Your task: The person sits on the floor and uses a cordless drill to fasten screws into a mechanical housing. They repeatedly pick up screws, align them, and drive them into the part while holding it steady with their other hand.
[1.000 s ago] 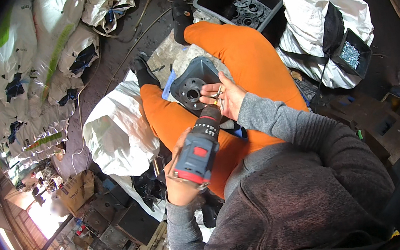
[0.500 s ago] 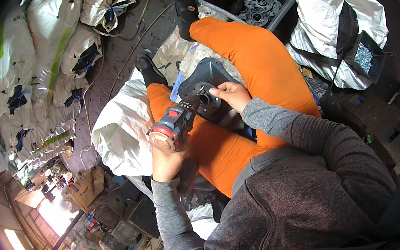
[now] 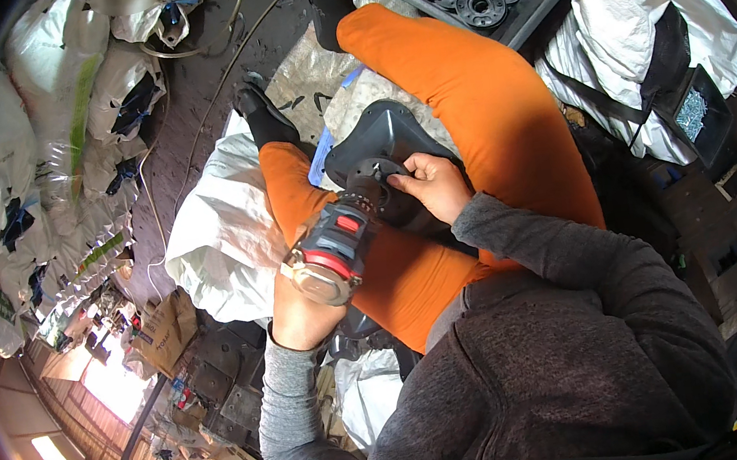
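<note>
My left hand (image 3: pixel 301 315) is wrapped around the handle of a grey and red cordless drill (image 3: pixel 339 238). Its chuck points away from me, over a round dark flange (image 3: pixel 369 168). The flange lies against a black moulded part with a wide flared base (image 3: pixel 389 128), held between my thighs. My right hand (image 3: pixel 438 187) has thumb and forefinger pinched together at the flange's right side, near a small shiny spot. Whatever sits between these fingertips is too small to make out. The drill hides the tip of its bit and part of the flange.
A dark grey bin (image 3: pixel 535 16) holding several round flanges stands beyond my right knee. To the right, a small black tray of screws (image 3: pixel 692 116) sits by a white sack (image 3: pixel 625 10). Full white sacks (image 3: pixel 53 93) are piled at the left. A cable (image 3: pixel 196 150) crosses the floor.
The drill has tilted, and its rear has come up and slightly right in the picture. My right fingers stay at the flange. The whole view has shifted a little.
</note>
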`<move>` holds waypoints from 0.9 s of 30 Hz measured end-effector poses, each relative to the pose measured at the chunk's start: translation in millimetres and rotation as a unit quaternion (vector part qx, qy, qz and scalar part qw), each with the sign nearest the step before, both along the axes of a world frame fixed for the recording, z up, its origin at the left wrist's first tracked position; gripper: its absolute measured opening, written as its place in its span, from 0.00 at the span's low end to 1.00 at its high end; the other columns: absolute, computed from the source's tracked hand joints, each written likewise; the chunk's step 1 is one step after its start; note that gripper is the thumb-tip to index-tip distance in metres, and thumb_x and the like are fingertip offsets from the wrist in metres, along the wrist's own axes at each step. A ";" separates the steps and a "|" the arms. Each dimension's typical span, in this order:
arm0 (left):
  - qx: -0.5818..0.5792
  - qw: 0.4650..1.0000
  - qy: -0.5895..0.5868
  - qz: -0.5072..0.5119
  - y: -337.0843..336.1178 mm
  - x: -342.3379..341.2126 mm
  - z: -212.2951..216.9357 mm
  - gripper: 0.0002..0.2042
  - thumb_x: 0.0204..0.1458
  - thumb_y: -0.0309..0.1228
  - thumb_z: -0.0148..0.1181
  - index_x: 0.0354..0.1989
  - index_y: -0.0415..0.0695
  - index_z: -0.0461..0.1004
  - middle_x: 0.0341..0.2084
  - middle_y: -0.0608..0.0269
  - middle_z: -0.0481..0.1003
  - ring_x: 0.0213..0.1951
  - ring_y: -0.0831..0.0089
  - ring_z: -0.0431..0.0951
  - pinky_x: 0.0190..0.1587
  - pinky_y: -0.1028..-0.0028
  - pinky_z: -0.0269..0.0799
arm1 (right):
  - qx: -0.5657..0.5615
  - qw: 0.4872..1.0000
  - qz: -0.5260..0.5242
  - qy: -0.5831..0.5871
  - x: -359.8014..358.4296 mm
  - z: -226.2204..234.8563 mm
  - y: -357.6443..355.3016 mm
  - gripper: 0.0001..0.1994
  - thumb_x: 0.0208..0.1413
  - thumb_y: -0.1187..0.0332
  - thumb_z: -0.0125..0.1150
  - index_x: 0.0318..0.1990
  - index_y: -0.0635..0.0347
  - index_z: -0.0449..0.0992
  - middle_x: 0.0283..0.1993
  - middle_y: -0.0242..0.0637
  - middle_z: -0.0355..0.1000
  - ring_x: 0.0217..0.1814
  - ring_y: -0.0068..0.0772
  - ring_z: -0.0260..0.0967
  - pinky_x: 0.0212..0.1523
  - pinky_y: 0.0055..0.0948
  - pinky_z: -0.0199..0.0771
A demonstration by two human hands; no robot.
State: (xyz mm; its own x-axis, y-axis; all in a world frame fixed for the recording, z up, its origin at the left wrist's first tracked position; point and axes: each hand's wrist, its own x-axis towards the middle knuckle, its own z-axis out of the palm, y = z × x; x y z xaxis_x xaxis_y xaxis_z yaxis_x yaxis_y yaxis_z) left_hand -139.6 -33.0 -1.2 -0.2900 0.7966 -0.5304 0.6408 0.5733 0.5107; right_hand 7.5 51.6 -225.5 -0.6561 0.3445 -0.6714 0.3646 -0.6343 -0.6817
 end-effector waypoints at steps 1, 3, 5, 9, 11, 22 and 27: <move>0.004 1.000 0.006 -0.017 1.8 -0.4 -0.4 0.17 0.41 0.22 0.63 0.43 0.38 0.74 0.37 0.53 0.78 0.42 0.54 0.78 0.51 0.64 0.72 | -0.005 1.000 -0.002 0.006 1.3 0.1 0.5 0.09 0.55 0.66 0.67 0.34 0.63 0.77 0.24 0.31 0.75 0.24 0.15 0.67 0.26 0.23 0.66; -0.030 0.998 0.017 -0.049 0.2 -5.2 -4.4 0.17 0.41 0.23 0.63 0.43 0.39 0.74 0.38 0.53 0.78 0.43 0.54 0.78 0.52 0.63 0.71 | -0.011 1.000 -0.002 0.014 2.1 3.0 2.6 0.08 0.56 0.67 0.66 0.34 0.63 0.77 0.25 0.32 0.76 0.24 0.14 0.67 0.26 0.23 0.67; -0.012 0.998 0.029 -0.047 1.8 -2.9 -7.3 0.17 0.41 0.23 0.63 0.43 0.39 0.74 0.39 0.53 0.78 0.43 0.53 0.78 0.53 0.62 0.71 | -0.012 1.000 0.002 0.017 3.8 8.2 6.6 0.08 0.56 0.68 0.66 0.35 0.63 0.77 0.25 0.32 0.76 0.24 0.14 0.67 0.26 0.23 0.67; 0.042 0.996 0.065 -0.055 0.3 0.1 -13.1 0.18 0.40 0.25 0.64 0.44 0.40 0.74 0.40 0.53 0.78 0.42 0.52 0.77 0.51 0.61 0.72 | 0.003 0.999 0.039 0.009 3.5 26.2 21.2 0.07 0.59 0.68 0.64 0.34 0.62 0.75 0.24 0.20 0.69 0.24 0.08 0.57 0.25 0.17 0.58; 0.053 0.989 0.102 -0.092 -6.6 0.7 -19.8 0.17 0.41 0.25 0.64 0.43 0.40 0.75 0.38 0.52 0.78 0.41 0.53 0.78 0.49 0.62 0.72 | 0.037 0.997 0.068 -0.005 4.4 28.4 26.7 0.07 0.59 0.68 0.64 0.33 0.62 0.75 0.23 0.19 0.67 0.24 0.09 0.55 0.24 0.17 0.55; 0.024 0.970 0.003 0.241 -68.8 119.7 32.8 0.33 0.49 0.36 0.64 0.65 0.50 0.58 0.44 0.51 0.78 0.39 0.51 0.81 0.41 0.60 0.77 | 0.073 0.997 -0.009 -0.022 3.0 -2.1 31.3 0.25 0.52 0.55 0.70 0.49 0.69 0.75 0.34 0.33 0.73 0.29 0.21 0.65 0.25 0.23 0.65; -0.095 0.976 -0.022 0.196 -139.1 212.3 -21.8 0.38 0.47 0.34 0.64 0.69 0.50 0.54 0.53 0.48 0.72 0.48 0.50 0.77 0.48 0.58 0.73 | -0.049 0.986 -0.056 0.151 6.6 37.4 45.6 0.06 0.60 0.65 0.63 0.36 0.51 0.71 0.30 0.21 0.68 0.17 0.08 0.50 0.14 0.13 0.49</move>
